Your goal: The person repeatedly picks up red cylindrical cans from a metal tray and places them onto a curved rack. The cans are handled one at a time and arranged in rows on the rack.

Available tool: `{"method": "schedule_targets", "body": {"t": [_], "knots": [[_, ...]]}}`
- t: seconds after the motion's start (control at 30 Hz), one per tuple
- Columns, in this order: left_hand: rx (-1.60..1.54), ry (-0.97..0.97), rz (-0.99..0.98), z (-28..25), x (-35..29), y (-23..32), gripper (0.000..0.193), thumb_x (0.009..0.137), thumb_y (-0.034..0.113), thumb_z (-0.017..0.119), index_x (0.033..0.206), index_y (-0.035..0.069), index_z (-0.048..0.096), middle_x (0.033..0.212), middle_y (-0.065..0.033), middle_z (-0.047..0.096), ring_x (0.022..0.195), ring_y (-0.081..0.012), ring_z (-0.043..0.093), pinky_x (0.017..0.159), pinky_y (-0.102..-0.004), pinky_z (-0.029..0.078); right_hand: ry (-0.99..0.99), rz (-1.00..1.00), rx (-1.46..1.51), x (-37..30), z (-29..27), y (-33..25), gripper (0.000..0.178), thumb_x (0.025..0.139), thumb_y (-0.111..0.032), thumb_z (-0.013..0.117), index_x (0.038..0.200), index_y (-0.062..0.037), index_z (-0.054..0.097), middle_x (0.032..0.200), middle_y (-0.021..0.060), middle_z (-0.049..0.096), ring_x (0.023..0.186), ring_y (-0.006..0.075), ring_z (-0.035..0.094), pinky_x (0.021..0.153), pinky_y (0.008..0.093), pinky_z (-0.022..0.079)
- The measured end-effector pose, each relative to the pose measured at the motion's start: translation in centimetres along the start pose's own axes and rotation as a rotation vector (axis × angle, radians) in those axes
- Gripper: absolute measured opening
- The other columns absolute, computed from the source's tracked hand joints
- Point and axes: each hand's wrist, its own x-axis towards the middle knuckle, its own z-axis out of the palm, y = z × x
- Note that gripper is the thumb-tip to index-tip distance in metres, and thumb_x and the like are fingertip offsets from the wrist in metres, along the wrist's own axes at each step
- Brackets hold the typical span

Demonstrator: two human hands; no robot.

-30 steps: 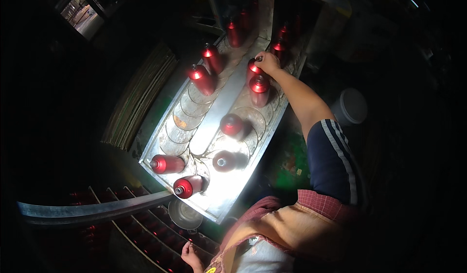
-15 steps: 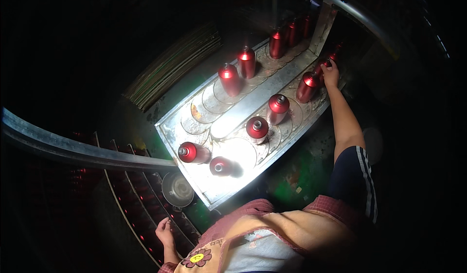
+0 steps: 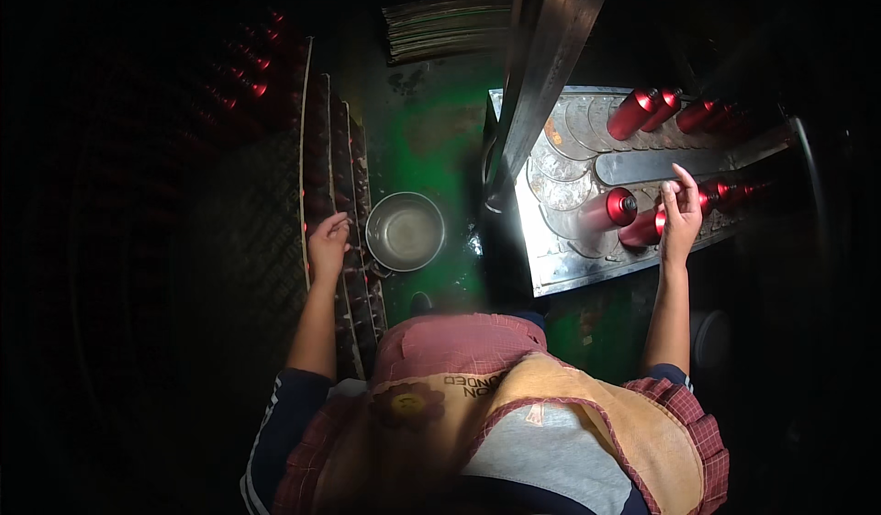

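Over the near row of glossy red bottles, my right hand is raised with its fingers loosely apart and nothing seen in it. One red bottle stands just left of that hand; another is partly behind it. More red bottles line the far side of the metal conveyor, which has overlapping round plates. On the left, my left hand hangs beside a dark rack, fingers slightly bent and apparently holding nothing. Whether it touches the rack edge I cannot tell.
A round metal basin sits on the green floor between rack and conveyor. A thick metal post rises at the conveyor's left end. Dim red bottles show at the upper left. A stack of flat sheets lies at the back.
My view has swung left toward the rack. My right hand has come off a red bottle at the conveyor's far end. My left hand is now further forward, by the rack's edge.
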Motion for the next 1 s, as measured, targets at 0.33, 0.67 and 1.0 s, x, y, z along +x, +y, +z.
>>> {"method": "schedule_targets", "body": {"t": [0.33, 0.67, 1.0], "knots": [[0.737, -0.229, 0.201, -8.4, 13.4, -2.3, 0.039, 0.076, 0.016, 0.074, 0.115, 0.010, 0.070, 0.104, -0.0130, 0.066, 0.093, -0.0287, 0.066, 0.083, -0.0395, 0.052, -0.235, -0.220, -0.154, 0.8, 22.9, -8.4, 0.079, 0.079, -0.011, 0.081, 0.145, -0.0019, 0.038, 0.141, 0.0135, 0.048, 0.131, 0.0223, 0.046, 0.110, 0.0351, 0.037], [0.782, -0.318, 0.014, -8.5, 16.8, -2.8, 0.028, 0.081, 0.021, 0.071, 0.107, 0.012, 0.073, 0.102, -0.0110, 0.071, 0.095, -0.0278, 0.069, 0.084, -0.0375, 0.054, -0.041, -0.087, -0.032, 1.9, 26.3, -5.7, 0.070, 0.075, -0.007, 0.082, 0.131, -0.0049, 0.039, 0.115, 0.0076, 0.056, 0.105, 0.0179, 0.057, 0.096, 0.0318, 0.046], [0.247, -0.415, 0.121, 5.2, 28.8, 1.6, 0.028, 0.085, 0.018, 0.071, 0.110, 0.005, 0.072, 0.107, -0.0134, 0.072, 0.088, -0.0242, 0.071, 0.080, -0.0332, 0.054, -0.197, -0.180, -0.117, 1.3, 27.3, -6.5, 0.088, 0.080, -0.041, 0.081, 0.139, 0.0007, 0.033, 0.126, 0.0079, 0.049, 0.117, 0.0261, 0.053, 0.111, 0.0525, 0.037]]}}
